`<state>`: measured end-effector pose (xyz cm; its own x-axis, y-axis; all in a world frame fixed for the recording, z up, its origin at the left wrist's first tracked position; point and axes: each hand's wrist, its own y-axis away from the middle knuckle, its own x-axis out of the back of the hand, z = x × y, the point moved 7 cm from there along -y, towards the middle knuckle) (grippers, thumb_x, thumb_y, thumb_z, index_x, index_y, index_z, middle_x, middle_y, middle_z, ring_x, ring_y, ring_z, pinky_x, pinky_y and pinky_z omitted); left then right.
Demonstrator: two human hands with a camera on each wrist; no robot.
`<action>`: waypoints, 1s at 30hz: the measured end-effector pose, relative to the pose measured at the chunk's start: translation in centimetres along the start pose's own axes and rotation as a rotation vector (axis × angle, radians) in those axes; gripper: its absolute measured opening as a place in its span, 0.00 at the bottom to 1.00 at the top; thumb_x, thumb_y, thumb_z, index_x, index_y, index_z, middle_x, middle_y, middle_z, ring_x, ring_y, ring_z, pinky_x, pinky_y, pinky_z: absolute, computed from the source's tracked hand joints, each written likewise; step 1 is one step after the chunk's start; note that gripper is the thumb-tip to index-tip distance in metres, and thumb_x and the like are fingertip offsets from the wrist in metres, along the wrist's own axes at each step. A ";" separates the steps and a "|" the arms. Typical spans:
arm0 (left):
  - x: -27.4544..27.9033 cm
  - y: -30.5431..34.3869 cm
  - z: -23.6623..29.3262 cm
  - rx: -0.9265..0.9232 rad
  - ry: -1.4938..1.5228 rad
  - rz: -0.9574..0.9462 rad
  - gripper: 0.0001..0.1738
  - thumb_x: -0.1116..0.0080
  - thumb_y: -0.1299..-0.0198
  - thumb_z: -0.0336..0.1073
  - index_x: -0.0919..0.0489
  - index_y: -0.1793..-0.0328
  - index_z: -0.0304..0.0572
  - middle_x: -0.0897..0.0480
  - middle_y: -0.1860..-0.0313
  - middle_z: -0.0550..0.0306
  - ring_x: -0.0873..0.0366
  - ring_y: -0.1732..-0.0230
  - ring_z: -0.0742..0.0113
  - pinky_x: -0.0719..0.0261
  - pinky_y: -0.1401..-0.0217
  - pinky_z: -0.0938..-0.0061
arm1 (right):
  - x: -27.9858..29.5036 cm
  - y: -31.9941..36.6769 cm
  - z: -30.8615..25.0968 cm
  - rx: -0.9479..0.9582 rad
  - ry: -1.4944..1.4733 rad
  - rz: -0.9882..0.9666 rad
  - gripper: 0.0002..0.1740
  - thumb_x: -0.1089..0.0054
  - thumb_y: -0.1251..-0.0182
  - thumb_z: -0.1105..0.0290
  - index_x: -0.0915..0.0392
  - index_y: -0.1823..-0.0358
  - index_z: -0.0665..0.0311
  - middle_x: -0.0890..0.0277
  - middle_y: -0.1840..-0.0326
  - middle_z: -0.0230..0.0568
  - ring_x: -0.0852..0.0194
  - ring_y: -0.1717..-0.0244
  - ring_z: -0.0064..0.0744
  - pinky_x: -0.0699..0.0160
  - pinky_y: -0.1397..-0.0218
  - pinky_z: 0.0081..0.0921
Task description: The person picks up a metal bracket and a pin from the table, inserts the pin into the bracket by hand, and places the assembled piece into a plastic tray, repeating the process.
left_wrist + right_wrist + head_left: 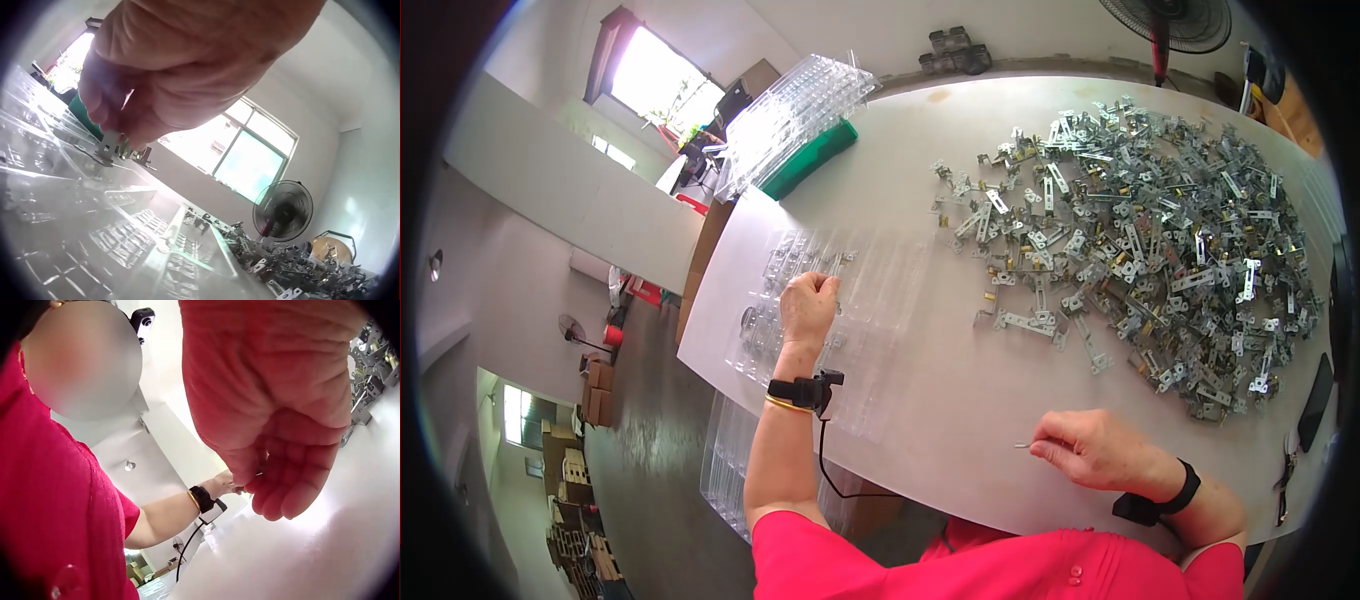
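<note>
My left hand (808,308) is over a clear plastic tray (887,300) at the left of the table. In the left wrist view its fingertips pinch a small metal bracket (107,149), close above the tray's compartments. Similar metal pieces lie in the tray's left part around that hand. My right hand (1100,450) is above the table near its front edge, fingers curled in. Between its thumb and fingers it pinches a small, thin metal piece (1022,446), whose tip sticks out to the left. The exact kind of that piece is hidden by the fingers.
A large heap of metal brackets (1140,250) with brass-coloured bits covers the table's right side. Stacked clear trays (800,110) and a green roll-shaped thing (810,160) stand at the back left. Pliers (1286,470) and a dark flat object (1315,402) lie at the right edge.
</note>
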<state>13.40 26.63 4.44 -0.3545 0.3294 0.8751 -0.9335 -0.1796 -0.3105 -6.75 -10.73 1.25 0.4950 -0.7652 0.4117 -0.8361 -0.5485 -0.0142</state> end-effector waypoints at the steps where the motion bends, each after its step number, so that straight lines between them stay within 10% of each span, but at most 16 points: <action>1: -0.5 -0.3 -0.5 -0.003 0.002 -0.002 0.16 0.30 0.39 0.42 0.10 0.59 0.33 0.10 0.68 0.47 0.11 0.65 0.60 0.16 0.57 0.66 | -0.3 0.0 0.0 0.011 0.013 -0.027 0.07 0.36 0.26 0.66 0.20 0.57 0.63 0.18 0.66 0.46 0.17 0.64 0.50 0.19 0.61 0.40; 21: -4.6 -1.8 0.2 -0.116 -0.331 -0.087 0.17 0.32 0.39 0.44 0.10 0.59 0.34 0.11 0.61 0.39 0.12 0.56 0.42 0.16 0.48 0.55 | -1.9 0.4 2.1 0.058 -0.016 -0.069 0.09 0.39 0.24 0.65 0.23 0.58 0.63 0.20 0.67 0.47 0.19 0.64 0.54 0.22 0.62 0.44; 30: -3.2 9.3 19.0 -0.713 0.262 -0.217 0.12 0.29 0.40 0.29 0.15 0.51 0.36 0.16 0.48 0.45 0.17 0.48 0.46 0.18 0.46 0.61 | -1.7 0.7 2.3 0.037 -0.104 -0.124 0.09 0.40 0.23 0.66 0.24 0.57 0.64 0.19 0.65 0.49 0.19 0.62 0.56 0.23 0.61 0.46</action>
<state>6.95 6.30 5.78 -0.0792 0.5127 0.8549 -0.7619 0.5219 -0.3835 -7.69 -10.57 -1.57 0.6172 -0.7205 0.3161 -0.7587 -0.6514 -0.0035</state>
